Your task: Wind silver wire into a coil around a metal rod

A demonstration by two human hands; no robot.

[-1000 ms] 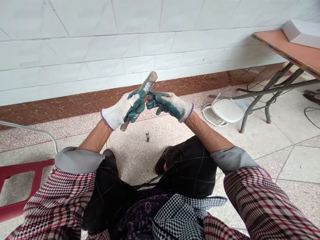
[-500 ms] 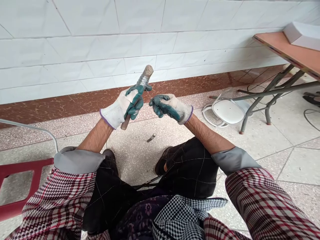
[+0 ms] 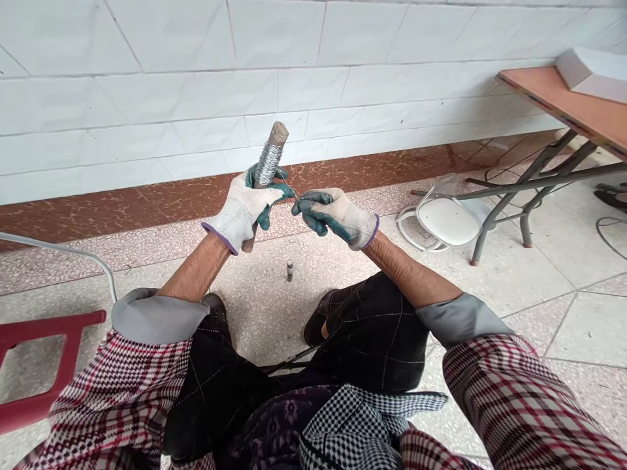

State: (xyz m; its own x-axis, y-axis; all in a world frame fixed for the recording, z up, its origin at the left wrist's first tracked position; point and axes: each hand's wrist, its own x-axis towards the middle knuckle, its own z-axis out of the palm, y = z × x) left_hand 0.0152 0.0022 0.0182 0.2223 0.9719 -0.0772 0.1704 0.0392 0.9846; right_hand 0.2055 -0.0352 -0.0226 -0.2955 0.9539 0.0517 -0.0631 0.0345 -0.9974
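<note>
Above the terrazzo floor (image 3: 259, 313), the left gloved hand (image 3: 239, 209) has its fingers (image 3: 267, 190) wrapped around a wooden stick (image 3: 278, 133), silver wire (image 3: 268, 163) coiled along its upper part, while the right gloved hand (image 3: 333, 219) pinches a fine strand (image 3: 290, 185) leading off the coil, stick tip and lower end bare.

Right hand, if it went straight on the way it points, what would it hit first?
Probably the wire coil on the wooden stick gripped by the left hand, though depth is unclear.
</note>
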